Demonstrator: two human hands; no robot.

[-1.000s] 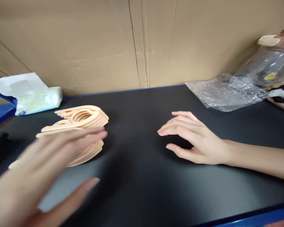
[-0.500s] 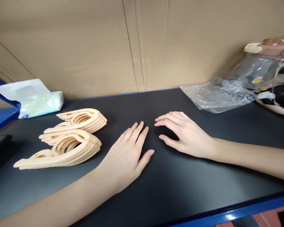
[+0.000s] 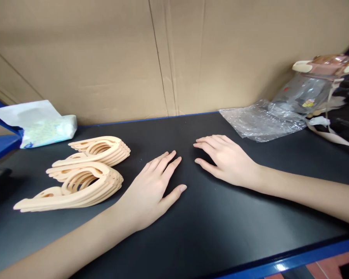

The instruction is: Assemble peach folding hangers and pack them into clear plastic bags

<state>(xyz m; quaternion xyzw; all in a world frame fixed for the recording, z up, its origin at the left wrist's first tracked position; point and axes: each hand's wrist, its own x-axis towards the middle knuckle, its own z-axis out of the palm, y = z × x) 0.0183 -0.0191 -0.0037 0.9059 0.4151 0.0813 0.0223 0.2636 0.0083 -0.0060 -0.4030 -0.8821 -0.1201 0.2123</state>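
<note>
My left hand (image 3: 152,190) lies palm down on the black tabletop (image 3: 221,228), fingers stretched and thumb spread, holding nothing. Just left of it rest two nested stacks of beige plastic pieces that look like folded hangers, a nearer stack (image 3: 84,192) and a farther stack (image 3: 104,149). They sit close against each other, and my left hand does not grip them. To the right, my right hand (image 3: 228,161) is also palm down and empty, its fingers loosely extended and slightly bent, thumb apart. A gap of bare tabletop separates the two hands.
A soft pack of tissues or wipes (image 3: 49,130) with a white sheet stands at the back left. A crumpled clear plastic bag (image 3: 257,122) lies at the back right, beside a clear bottle (image 3: 305,91) with a pink lid and strap. Cardboard (image 3: 104,58) walls the back.
My right hand has shifted slightly to the right and away from me, widening the gap between the hands. My left hand stays nearly still. The camera view has tilted a little.
</note>
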